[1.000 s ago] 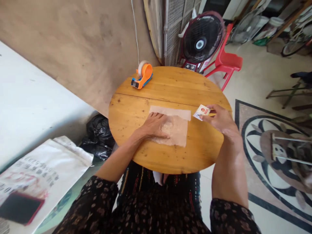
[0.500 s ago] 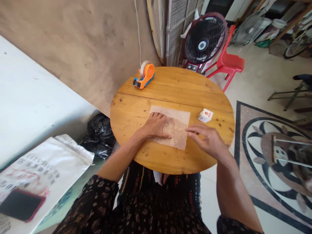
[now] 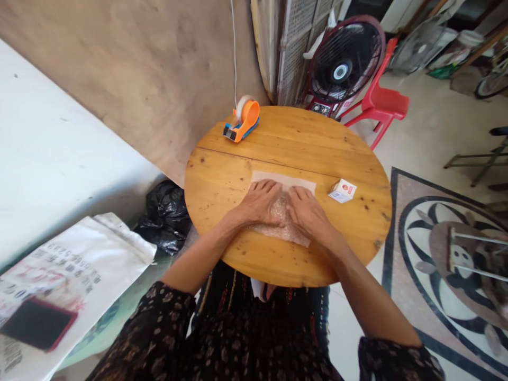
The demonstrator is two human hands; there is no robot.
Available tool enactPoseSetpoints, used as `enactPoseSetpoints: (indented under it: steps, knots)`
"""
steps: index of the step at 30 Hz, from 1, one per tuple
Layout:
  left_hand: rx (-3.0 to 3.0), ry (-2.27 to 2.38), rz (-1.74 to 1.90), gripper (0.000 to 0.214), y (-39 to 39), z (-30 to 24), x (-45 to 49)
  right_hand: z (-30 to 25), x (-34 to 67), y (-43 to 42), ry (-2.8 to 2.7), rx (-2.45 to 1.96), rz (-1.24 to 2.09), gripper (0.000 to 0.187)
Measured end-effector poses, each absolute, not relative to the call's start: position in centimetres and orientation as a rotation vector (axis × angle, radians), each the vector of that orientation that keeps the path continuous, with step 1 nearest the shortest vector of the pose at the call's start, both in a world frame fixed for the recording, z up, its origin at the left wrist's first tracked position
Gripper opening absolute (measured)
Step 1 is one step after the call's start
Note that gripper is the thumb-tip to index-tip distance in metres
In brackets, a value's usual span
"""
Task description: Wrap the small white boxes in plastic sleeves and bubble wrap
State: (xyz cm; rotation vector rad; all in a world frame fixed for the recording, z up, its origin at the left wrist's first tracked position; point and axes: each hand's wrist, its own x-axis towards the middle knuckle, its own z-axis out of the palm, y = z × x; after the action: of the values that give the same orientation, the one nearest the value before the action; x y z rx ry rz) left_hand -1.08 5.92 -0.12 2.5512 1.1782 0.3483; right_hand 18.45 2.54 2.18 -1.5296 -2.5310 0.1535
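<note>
A clear sheet of bubble wrap (image 3: 281, 209) lies flat on the round wooden table (image 3: 317, 137), its far edge a plain smooth strip. My left hand (image 3: 262, 202) rests palm down on its left part, fingers stretched out. On the right part lies my right hand (image 3: 306, 209), also flat, with its fingers pointing away from me. Between the two hands a narrow band of the wrap shows; much of the rest is covered by them. To the right of my right hand stands a small white box (image 3: 342, 191) with red print.
An orange and blue tape dispenser (image 3: 243, 120) stands at the table's far left. Behind the table are a fan (image 3: 343, 66) and a red plastic chair (image 3: 383, 103). At left are a black plastic bag (image 3: 169, 214) and a phone (image 3: 39, 323) on a white sack (image 3: 115, 243).
My right hand has moved from the wrap's right edge, where its fingers were pinched, left onto the sheet and flattened. My left hand stays on the wrap. The view has shifted slightly.
</note>
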Motion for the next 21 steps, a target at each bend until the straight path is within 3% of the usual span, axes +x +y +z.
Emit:
enactPoseSetpoints:
  steps: [3,10,21]
  knots:
    - [2.508,1.169,0.299,0.123,5.9,-0.2,-1.2,1.8,18.7,4.8,-2.504,-1.541,0.095,0.047]
    - [2.511,1.182,0.231,0.126,5.9,-0.3,-1.4,0.3,19.6,7.8,-2.441,-1.637,0.247,0.064]
    - [2.538,1.176,0.156,0.11,5.4,0.7,-1.2,0.0,20.7,7.7,-2.465,-1.606,0.353,0.071]
